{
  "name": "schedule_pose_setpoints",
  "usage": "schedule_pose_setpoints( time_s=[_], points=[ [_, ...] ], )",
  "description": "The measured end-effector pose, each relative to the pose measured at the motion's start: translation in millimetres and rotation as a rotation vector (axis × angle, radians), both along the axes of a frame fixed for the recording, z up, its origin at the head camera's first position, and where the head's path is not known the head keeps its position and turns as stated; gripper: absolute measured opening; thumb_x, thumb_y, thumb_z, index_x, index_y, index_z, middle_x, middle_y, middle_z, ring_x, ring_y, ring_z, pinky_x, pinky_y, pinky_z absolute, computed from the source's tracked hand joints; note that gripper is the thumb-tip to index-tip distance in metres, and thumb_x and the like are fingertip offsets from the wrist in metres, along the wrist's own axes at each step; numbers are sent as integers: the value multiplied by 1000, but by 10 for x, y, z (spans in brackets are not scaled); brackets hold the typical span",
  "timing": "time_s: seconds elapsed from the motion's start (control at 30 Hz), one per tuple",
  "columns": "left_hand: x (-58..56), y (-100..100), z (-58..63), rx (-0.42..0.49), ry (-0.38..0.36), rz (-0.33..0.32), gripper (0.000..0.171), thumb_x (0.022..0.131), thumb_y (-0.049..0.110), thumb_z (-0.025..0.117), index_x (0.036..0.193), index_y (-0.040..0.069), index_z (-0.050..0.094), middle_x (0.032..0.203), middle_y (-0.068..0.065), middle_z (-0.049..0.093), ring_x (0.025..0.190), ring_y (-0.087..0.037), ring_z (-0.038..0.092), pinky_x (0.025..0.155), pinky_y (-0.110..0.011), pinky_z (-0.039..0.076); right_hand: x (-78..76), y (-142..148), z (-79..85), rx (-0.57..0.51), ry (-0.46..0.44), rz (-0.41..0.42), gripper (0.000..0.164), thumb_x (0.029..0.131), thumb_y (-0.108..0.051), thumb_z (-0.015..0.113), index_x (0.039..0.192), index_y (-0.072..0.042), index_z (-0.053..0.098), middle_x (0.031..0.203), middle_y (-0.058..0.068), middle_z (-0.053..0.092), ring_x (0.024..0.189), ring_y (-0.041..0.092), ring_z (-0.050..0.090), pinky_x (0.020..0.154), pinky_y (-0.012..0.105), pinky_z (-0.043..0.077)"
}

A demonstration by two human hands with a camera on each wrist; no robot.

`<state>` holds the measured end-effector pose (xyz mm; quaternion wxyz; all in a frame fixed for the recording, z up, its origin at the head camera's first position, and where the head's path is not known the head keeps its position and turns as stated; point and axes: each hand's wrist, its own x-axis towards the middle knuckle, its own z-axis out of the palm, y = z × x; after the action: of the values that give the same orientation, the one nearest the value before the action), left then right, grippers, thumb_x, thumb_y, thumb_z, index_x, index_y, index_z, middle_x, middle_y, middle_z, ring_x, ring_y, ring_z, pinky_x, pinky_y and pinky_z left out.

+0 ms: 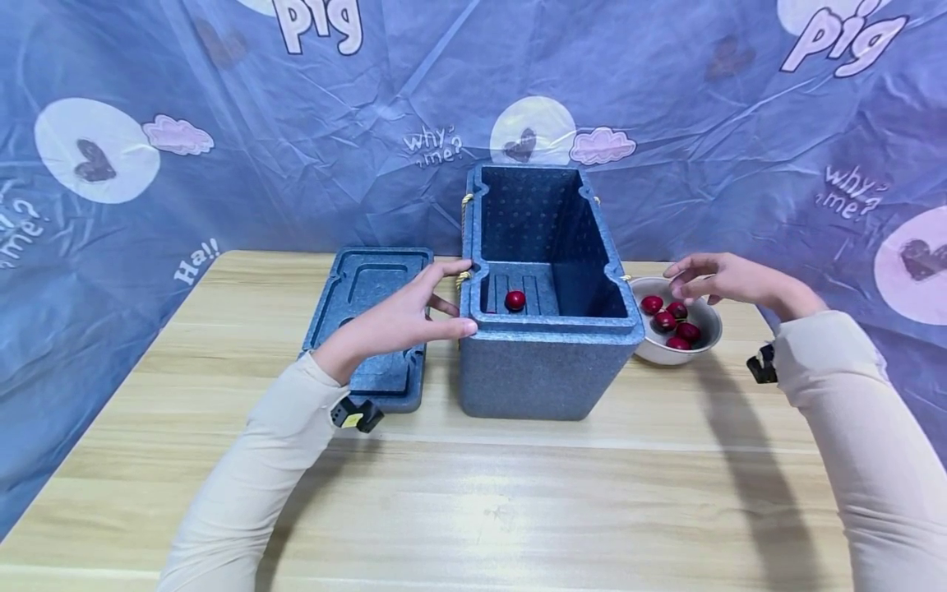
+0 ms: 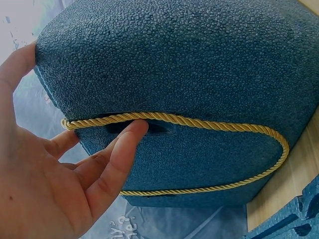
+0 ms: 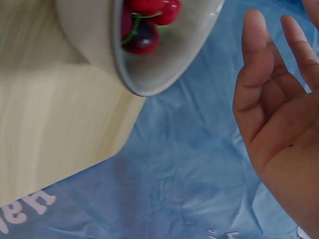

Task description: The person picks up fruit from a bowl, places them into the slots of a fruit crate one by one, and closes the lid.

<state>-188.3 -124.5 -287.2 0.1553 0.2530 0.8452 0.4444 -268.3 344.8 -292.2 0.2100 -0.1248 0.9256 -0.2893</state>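
Note:
My left hand [image 1: 395, 316] is at the left side of a blue foam box [image 1: 547, 370], thumb on its near corner and index fingertip at the rim. In the left wrist view, one fingertip touches the yellow rope [image 2: 214, 123] over a dark slot. Inside the box, a red cherry [image 1: 515, 300] lies on the floor. Over the far right rim of a pale bowl [image 1: 669, 355] hovers my right hand [image 1: 728, 284], fingers slightly bent, nothing visible between them. Several cherries [image 1: 663, 321] sit in that bowl, some with green stems [image 3: 132, 31].
The box's foam lid [image 1: 377, 284] lies flat on the wooden table [image 1: 473, 493], left of the box and partly behind my left hand. A blue printed cloth [image 1: 296, 164] hangs behind the table. The bowl stands close to the box's right side.

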Motion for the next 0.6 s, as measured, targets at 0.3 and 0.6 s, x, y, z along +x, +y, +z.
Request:
schedule_pose_setpoints(
  time_s=[0.3,0.6],
  points=[
    [-7,-8,-16,-1,0,-2,79,88,39,67,152,33,20,159,-5,15,119,-20,58,85,-38,52,21,19,-248,-35,-64,-35,49,91,-14,62,133,4,42,116,14,62,74,10,57,60,30,45],
    [-18,-12,-29,1,0,-4,80,88,42,67,152,33,20,159,-4,16,118,-20,58,86,-39,51,17,33,-414,42,-49,-9,46,91,-16,63,129,5,46,122,28,57,83,12,64,62,32,45]
  ],
)
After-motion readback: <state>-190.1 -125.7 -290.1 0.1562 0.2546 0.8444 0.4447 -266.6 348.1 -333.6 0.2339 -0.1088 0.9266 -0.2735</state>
